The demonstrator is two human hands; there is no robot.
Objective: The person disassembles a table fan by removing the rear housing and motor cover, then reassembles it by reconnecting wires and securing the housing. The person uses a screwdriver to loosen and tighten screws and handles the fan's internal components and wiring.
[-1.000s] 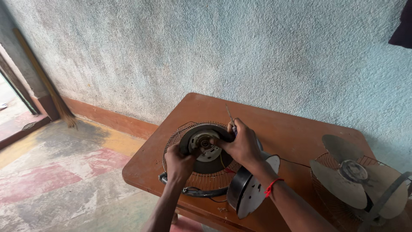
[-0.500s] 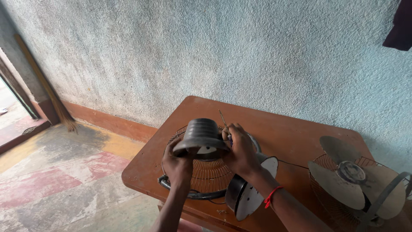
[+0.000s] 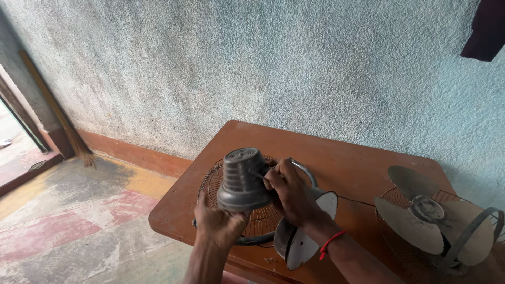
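A dark grey, cup-shaped fan motor cover is lifted above a round wire fan grille lying on the brown wooden table. My left hand cups the cover from below at its wide rim. My right hand grips its right side, fingers pressed on the shell. Under my right wrist, which wears a red thread, a white-and-dark round fan base sits tilted on the table.
At the table's right end stands another fan with grey blades in a wire guard. A broom leans on the rough blue wall by a doorway at left. A dark cloth hangs at top right.
The motor cover has come up off the grille and turned so its closed end faces up and away. Both hands rose with it.
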